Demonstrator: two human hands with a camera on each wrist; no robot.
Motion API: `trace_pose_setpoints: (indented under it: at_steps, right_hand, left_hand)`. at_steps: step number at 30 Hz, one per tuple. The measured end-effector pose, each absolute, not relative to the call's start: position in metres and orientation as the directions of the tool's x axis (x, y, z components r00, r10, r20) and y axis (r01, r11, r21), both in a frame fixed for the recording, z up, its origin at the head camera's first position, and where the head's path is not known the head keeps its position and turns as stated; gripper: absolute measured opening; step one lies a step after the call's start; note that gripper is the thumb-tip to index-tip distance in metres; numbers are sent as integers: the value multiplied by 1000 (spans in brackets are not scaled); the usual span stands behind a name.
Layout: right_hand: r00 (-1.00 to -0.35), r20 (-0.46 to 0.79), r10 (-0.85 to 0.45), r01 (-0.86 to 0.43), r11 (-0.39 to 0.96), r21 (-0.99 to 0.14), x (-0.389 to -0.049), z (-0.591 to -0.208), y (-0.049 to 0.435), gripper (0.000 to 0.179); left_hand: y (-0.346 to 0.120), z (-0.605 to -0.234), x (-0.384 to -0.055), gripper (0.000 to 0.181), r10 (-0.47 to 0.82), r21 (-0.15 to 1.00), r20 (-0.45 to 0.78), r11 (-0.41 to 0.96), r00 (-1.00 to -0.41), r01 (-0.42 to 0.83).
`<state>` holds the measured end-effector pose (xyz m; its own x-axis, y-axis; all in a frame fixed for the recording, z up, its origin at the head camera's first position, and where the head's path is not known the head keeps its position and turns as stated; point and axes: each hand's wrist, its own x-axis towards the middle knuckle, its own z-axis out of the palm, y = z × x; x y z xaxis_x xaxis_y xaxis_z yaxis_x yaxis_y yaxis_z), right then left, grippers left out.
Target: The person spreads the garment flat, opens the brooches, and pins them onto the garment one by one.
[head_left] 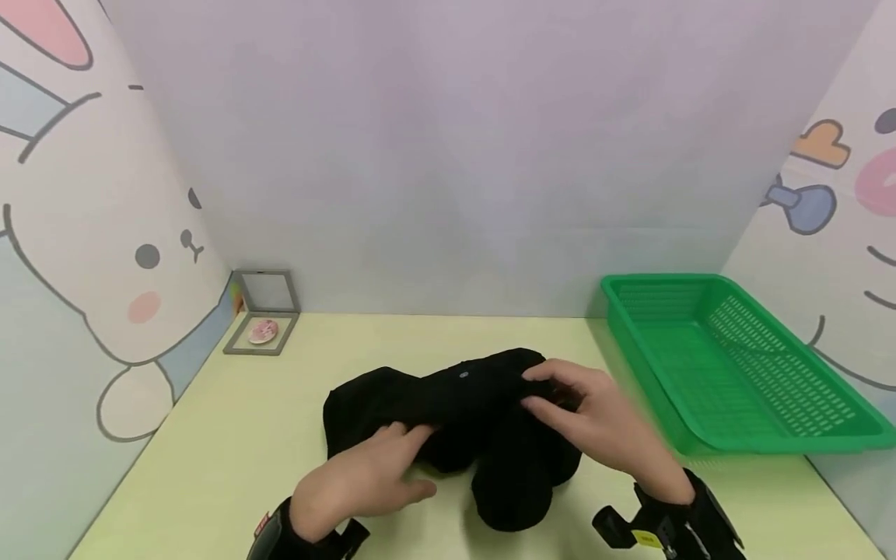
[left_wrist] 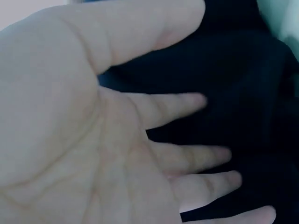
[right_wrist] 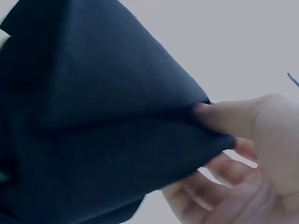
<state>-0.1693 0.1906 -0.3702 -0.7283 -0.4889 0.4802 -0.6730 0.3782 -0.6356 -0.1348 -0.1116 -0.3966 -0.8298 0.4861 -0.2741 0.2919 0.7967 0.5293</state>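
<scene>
A bunched black garment (head_left: 434,400) lies on the table, with a small pale mark on its upper fold and rounded folds hanging toward the front. My right hand (head_left: 595,412) pinches its right edge between thumb and fingers. In the right wrist view the thumb (right_wrist: 224,116) presses into a crease of the dark fabric (right_wrist: 112,93), the other fingers behind it. At the garment's lower left, my left hand (head_left: 367,470) has its fingers at the cloth. The left wrist view shows that palm (left_wrist: 93,140) with fingers spread and fairly straight over the black fabric (left_wrist: 247,93).
A green plastic basket (head_left: 682,420) stands right of the garment. In the back left corner sits a small open grey-framed box (head_left: 252,350) with a round pink item (head_left: 263,332) inside. Printed panels flank the pale yellow table (head_left: 189,482), and a plain backdrop closes the rear.
</scene>
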Motion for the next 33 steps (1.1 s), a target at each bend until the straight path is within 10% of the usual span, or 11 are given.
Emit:
trace_pose_setpoints:
  at_steps: [10,22,33]
  right_hand:
    - [-674,34,-738,-547,467,-695,-175,-380,185,24]
    - [-808,-301,-506,-291,788,-543,-196,-393,205,40]
    - [-760,-452,-468,-319,873,-367,-193,-433,166,56]
  left_hand:
    - [-141,-381,-139,59,366,523,-160,819,-917,236]
    - [-142,-382,-144,55,281,507,89,813,-955,287]
    - [-131,-396,-147,56,438,522,-161,798,-884,301]
